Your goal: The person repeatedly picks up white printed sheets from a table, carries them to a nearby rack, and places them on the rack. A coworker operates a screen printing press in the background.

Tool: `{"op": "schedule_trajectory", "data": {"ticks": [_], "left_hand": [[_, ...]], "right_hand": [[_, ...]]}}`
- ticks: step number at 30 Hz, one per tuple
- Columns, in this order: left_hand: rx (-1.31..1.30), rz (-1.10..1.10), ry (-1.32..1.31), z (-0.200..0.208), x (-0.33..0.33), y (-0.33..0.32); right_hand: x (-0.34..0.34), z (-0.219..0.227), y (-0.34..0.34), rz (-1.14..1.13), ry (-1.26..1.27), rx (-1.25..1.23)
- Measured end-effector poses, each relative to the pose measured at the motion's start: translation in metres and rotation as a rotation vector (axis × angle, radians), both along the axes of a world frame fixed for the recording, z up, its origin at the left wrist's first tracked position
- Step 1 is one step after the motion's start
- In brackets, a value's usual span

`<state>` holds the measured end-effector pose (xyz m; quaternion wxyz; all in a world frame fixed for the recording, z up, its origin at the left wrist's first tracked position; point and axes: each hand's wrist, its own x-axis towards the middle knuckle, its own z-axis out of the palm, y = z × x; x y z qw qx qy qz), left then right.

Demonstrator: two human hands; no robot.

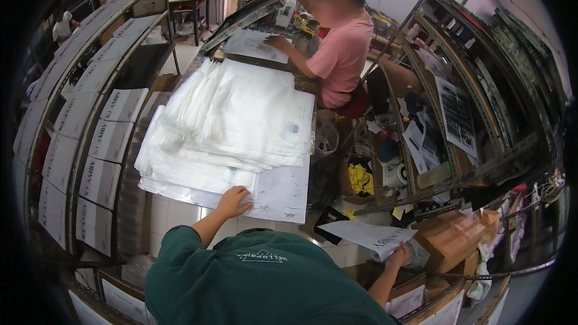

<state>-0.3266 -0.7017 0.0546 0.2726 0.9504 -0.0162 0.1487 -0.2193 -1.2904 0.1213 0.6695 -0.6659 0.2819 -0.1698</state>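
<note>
My left hand [233, 202] lies at the near edge of the work table, its fingers stretched over the lower edge of a big stack of thin white plastic bags [232, 117]. The stack is loosely fanned, its layers slipping toward the left. Beneath it shows a pale board [283, 195] with dark specks. Out to my right and low, my right hand [397, 257] is closed on the corner of a printed white plastic bag [367, 238], which droops away toward the left with dark lettering on it.
Across the table a person in pink [343, 48] raises a screen-printing frame [244, 21] over a pale sheet [256, 46]. Metal racks [99, 162] with printed bags stand left. Tilted shelving [460, 108] stands right, above a cardboard box [451, 235] and a box of yellow material [360, 179].
</note>
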Motion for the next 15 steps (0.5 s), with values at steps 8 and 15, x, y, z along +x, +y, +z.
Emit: {"op": "schedule_trajectory", "data": {"ticks": [8,15], "left_hand": [[-0.025,0.02,-0.135,0.002,0.003,0.005],[-0.082,-0.155,-0.183,0.002,0.029,-0.01]], "right_hand": [[0.015,-0.015,0.016,-0.139,0.08,-0.116],[0.018,0.004,0.035,-0.149,0.012,-0.155]]}}
